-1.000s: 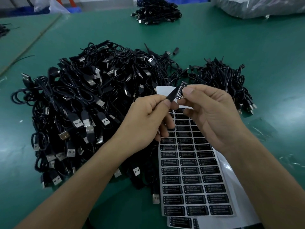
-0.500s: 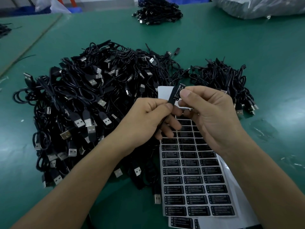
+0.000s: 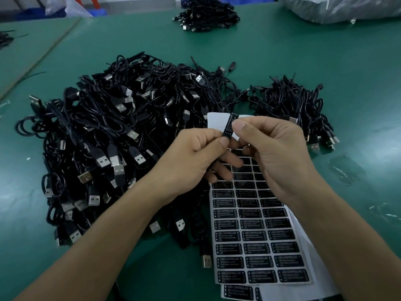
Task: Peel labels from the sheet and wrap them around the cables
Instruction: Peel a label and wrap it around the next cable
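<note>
Barely shifting, both hands are pinching 1 label (image 3: 229,127): left hand (image 3: 195,157) near, right hand (image 3: 275,148) far; adhesive is risking sticking crooked.

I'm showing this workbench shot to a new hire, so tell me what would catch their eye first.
First, the big heap of black USB cables sprawling over the left and middle of the green table. Next, at centre, the left hand and right hand pinching one black label between their fingertips, above the label sheet lying near the front edge. Smaller cable piles sit at right and far back.
</note>
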`<state>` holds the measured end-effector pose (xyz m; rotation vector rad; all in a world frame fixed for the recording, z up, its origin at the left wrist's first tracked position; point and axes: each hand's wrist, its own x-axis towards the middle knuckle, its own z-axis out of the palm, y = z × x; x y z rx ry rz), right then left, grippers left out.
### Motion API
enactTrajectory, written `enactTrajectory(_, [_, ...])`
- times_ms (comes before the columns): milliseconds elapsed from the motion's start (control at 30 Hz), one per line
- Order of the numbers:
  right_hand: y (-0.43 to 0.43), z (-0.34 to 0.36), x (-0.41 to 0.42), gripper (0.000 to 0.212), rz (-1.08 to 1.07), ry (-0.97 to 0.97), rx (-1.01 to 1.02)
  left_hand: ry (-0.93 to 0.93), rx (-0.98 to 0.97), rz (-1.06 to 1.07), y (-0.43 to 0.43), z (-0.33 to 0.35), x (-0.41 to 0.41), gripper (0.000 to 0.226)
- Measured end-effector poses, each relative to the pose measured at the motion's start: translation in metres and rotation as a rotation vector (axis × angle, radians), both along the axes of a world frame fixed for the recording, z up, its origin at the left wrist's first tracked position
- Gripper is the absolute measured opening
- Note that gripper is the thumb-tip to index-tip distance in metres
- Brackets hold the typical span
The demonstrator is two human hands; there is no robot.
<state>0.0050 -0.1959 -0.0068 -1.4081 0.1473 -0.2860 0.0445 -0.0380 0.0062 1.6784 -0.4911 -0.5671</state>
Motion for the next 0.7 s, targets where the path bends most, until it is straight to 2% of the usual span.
enactTrajectory(233, [0.0029, -0.0036, 0.0010, 0.009, -0.074, -0.062, -0.124, 0.008, -0.023, -0.010, 0.0007, -0.0007, 0.0004, 0.018])
enactTrajectory(700, [0.0022, -0.0077, 0.0024, 0.009, -0.093, -0.030, -0.116, 0.025, -0.046, -0.019, -0.0006, -0.0013, 0.0006, 0.016])
